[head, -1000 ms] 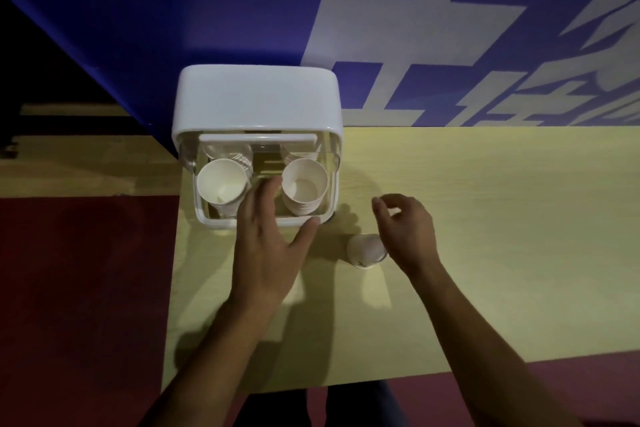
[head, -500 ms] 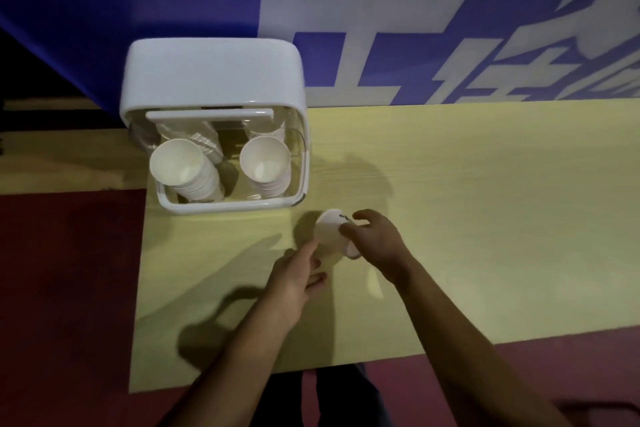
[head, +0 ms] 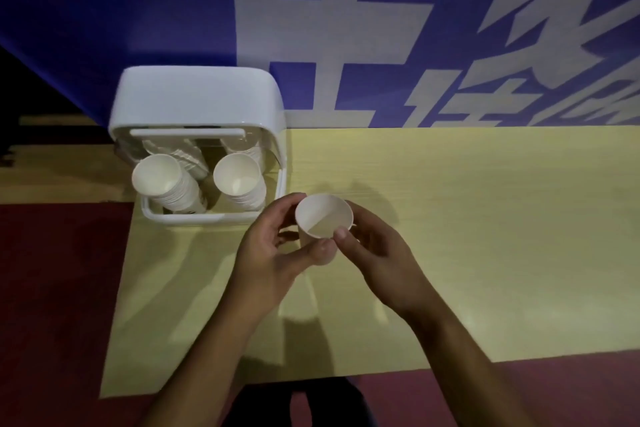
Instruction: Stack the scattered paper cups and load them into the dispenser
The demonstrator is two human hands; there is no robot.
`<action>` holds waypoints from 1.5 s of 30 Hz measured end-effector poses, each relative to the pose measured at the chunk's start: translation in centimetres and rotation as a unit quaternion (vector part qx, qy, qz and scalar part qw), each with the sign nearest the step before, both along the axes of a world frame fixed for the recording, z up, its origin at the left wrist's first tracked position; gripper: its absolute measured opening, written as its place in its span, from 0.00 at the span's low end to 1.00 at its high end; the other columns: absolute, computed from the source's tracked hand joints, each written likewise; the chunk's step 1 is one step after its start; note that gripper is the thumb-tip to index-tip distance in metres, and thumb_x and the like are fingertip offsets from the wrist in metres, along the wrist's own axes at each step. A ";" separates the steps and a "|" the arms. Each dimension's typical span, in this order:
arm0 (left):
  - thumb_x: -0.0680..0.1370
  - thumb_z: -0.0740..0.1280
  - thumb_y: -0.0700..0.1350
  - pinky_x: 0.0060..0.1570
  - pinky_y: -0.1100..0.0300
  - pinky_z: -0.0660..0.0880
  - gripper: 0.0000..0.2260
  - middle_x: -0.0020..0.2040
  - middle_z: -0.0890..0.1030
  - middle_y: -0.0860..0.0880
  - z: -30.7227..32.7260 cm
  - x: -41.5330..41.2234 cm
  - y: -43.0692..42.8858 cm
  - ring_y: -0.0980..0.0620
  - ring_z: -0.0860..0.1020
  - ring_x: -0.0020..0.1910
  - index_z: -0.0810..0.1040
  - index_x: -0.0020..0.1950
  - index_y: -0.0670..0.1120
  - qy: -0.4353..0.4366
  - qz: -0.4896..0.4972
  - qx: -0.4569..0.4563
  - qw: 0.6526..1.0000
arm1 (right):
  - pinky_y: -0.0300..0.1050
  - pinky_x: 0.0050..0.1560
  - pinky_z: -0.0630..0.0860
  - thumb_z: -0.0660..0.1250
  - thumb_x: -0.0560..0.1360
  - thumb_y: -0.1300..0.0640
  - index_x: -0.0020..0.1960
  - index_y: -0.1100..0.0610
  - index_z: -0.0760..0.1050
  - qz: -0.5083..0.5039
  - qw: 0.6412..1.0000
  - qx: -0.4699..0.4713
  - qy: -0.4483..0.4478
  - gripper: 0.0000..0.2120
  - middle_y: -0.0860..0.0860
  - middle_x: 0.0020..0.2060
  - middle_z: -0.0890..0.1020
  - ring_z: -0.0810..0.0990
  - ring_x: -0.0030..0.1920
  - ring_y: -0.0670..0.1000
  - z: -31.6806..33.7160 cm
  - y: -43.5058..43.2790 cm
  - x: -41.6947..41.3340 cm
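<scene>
Paper cup (head: pixel 323 220) upright, between left hand (head: pixel 273 253), right hand (head: pixel 375 250)

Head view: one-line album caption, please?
Left hand and right hand hold a white paper cup near a white plastic dispenser.

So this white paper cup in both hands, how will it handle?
Probably light: left hand and right hand hold the white paper cup by fingertips alone. Thin open rim likely dents if squeezed. Round tapered wall may roll.

Cup (head: pixel 323 215) — now upright, aloft
</scene>
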State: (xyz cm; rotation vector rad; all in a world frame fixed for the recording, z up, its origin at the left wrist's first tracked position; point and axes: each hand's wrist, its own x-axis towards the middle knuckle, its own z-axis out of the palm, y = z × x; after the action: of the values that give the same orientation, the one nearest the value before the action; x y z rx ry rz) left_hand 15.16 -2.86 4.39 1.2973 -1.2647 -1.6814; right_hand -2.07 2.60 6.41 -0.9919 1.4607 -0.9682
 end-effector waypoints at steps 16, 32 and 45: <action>0.70 0.80 0.47 0.69 0.34 0.71 0.32 0.68 0.79 0.48 1.6 9.1 -8.1 0.43 0.76 0.69 0.73 0.71 0.52 0.037 0.101 -0.102 0.989 | 0.51 0.64 0.79 0.69 0.81 0.50 0.71 0.40 0.70 0.015 0.988 -0.144 0.052 0.21 0.41 0.67 0.77 0.78 0.66 0.47 1.1 -11.2 10.2; 0.74 0.78 0.41 0.66 0.61 0.73 0.28 0.64 0.80 0.58 -4.1 10.3 -9.9 0.58 0.76 0.66 0.75 0.70 0.57 -0.072 0.016 -0.087 0.994 | 0.33 0.67 0.66 0.70 0.80 0.51 0.73 0.48 0.70 -0.007 0.963 -0.155 0.220 0.23 0.35 0.67 0.73 0.70 0.69 0.38 -5.8 -11.7 11.0; 0.77 0.75 0.48 0.64 0.55 0.78 0.26 0.66 0.75 0.63 -5.6 10.0 -9.1 0.60 0.77 0.65 0.72 0.73 0.60 -0.134 0.010 -0.103 0.986 | 0.48 0.69 0.74 0.67 0.82 0.49 0.78 0.49 0.66 -0.022 0.972 -0.106 0.211 0.26 0.43 0.72 0.73 0.71 0.71 0.42 -8.6 -11.1 11.2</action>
State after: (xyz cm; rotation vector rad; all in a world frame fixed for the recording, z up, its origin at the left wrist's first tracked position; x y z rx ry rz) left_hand 25.15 -11.99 -1.19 1.4369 -1.5316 -1.3525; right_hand 9.13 -8.47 -2.15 -1.3901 1.7572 -1.0010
